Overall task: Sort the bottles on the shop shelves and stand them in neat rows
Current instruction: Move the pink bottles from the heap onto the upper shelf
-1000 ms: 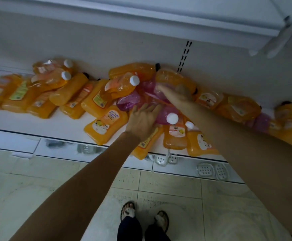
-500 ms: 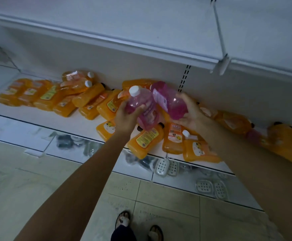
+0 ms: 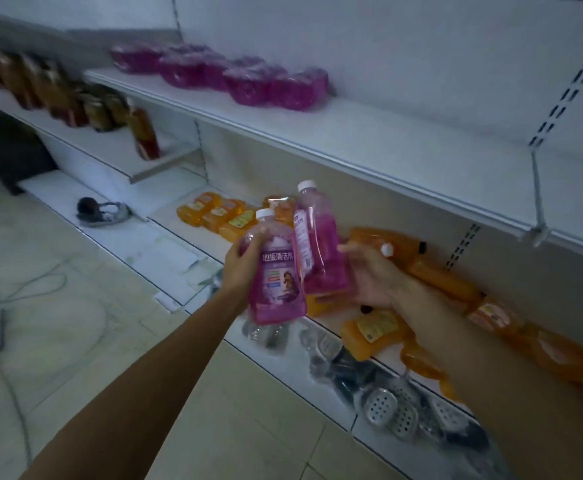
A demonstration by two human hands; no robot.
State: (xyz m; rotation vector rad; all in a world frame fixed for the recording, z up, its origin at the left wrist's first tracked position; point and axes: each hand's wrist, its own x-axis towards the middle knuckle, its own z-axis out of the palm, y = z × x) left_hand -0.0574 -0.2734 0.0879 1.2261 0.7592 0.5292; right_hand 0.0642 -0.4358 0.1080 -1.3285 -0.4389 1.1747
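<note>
Our left hand [image 3: 241,269] grips a pink bottle [image 3: 276,278]; our right hand [image 3: 369,279] cups a second pink bottle [image 3: 319,252] from below, a looser hold that may let it slip.

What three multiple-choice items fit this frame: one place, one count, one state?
1. Where is the pile of pink bottles? A. floor B. trolley C. upper shelf
2. How many pink bottles does the person hold? A. one B. two C. three
3. How are the orange bottles on the lower shelf? A. lying in a jumble B. standing in rows C. boxed

1 C: they lie on the upper shelf by the back wall.
2 B: the left hand grips the near bottle, the right hand the far bottle.
3 A: they lie on their sides.
</note>
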